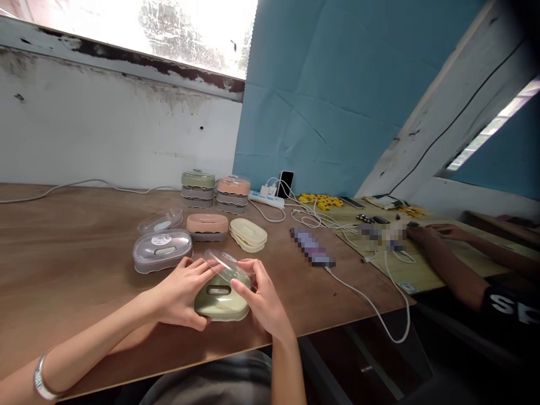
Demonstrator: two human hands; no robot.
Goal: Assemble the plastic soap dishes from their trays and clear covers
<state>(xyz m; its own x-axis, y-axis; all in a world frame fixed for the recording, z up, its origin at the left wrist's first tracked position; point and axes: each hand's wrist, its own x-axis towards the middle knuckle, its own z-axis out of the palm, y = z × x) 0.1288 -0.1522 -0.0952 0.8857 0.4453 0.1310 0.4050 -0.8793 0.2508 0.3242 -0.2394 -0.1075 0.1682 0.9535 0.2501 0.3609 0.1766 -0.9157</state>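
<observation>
A light green oval plastic box [222, 304] with a slot in its top lies near the table's front edge, between my hands. Over its back part a clear plastic cover [221, 264] with a round sticker is tilted up. My left hand [179, 295] wraps the box's left side, thumb at the front, fingers reaching to the cover. My right hand [264, 292] pinches the cover's right edge between thumb and fingers. Behind them stand a grey box with a clear cover [162, 250], a pink-topped box [206, 226], cream oval pieces [248, 233] and a loose clear cover [160, 221].
Stacked green-topped boxes [197, 188] and pink-topped boxes [233, 194] stand near the wall. A power strip [266, 198], white cables and an upright phone [286, 184] are beside them. A blurred phone [311, 247] lies to the right. Another person's arms [447, 256] rest at the adjoining table.
</observation>
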